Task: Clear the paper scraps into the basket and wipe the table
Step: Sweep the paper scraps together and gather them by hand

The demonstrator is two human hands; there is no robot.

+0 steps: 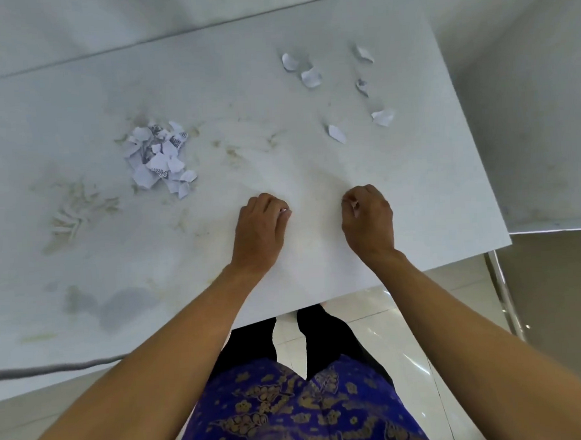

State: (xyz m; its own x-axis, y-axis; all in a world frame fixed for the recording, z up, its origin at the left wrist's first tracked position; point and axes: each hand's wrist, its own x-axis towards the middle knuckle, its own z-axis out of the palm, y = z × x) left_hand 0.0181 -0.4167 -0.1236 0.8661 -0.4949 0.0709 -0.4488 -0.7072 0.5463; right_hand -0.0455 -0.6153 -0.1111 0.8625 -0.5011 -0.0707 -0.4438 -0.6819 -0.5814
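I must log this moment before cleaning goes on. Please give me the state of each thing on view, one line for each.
Left hand: fingers curled, resting on the table, seems to hold nothing.
Right hand: fingers curled, resting on the table, contents not clear.
Pile of paper scraps: heaped together, on the table.
Loose paper scraps: scattered singly at the far right.
Table: stained, not yet wiped.
Basket: not in view.
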